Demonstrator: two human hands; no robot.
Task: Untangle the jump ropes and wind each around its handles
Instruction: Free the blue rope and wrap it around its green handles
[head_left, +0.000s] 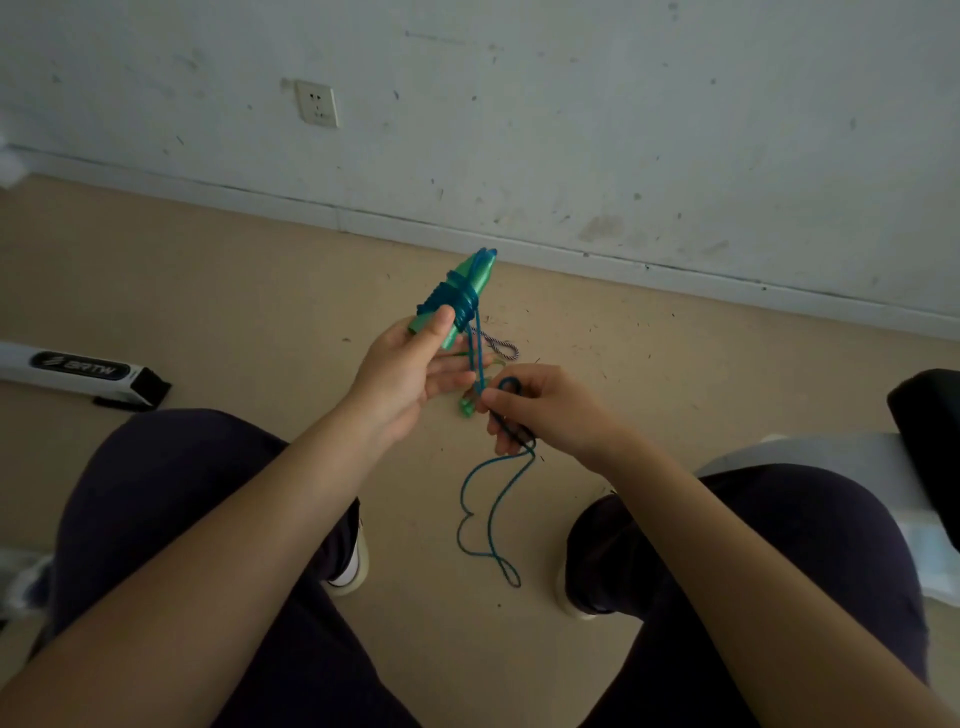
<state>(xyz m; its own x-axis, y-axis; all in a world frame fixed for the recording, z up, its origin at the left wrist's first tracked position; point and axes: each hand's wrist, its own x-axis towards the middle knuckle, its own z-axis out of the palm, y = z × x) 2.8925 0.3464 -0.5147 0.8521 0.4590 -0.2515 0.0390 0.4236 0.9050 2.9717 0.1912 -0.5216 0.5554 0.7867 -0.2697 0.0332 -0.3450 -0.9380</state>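
While the left hand (410, 369) grips the green handles (462, 291), partly wound in blue rope (470, 519), above the floor (208, 291), the right hand (540, 410) pinches the rope's loose length trailing down between the knees.

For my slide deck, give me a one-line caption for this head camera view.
Left hand holds green handles partly wound with blue rope; right hand pinches the loose rope.

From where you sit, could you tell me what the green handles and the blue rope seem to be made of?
The green handles look like smooth, glossy plastic: light glints along them. The blue rope looks like thin, flexible cord, possibly braided or vinyl; it falls in soft loops, too fine to tell.
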